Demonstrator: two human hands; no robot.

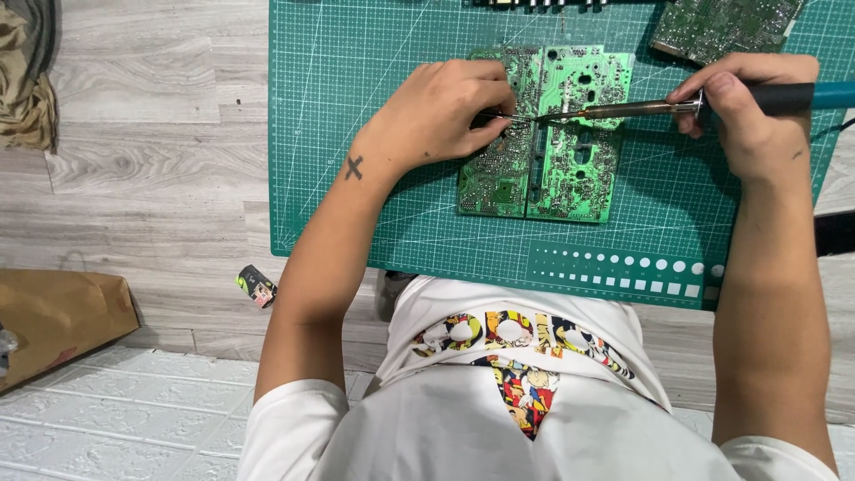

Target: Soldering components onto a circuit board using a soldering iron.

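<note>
A green circuit board (570,169) lies solder side up on a green cutting mat (356,134). My left hand (441,111) rests on the board's left part and pinches a thin wire of solder (509,117) that points right. My right hand (744,102) grips a soldering iron (623,110) with a teal and black handle; its metal tip meets the end of the solder wire near the board's upper middle.
A second circuit board (721,27) lies at the mat's top right. A small black and yellow object (256,286) sits on the wooden floor left of my arm. A brown paper bag (53,316) is at the far left, and crumpled cloth (22,76) at top left.
</note>
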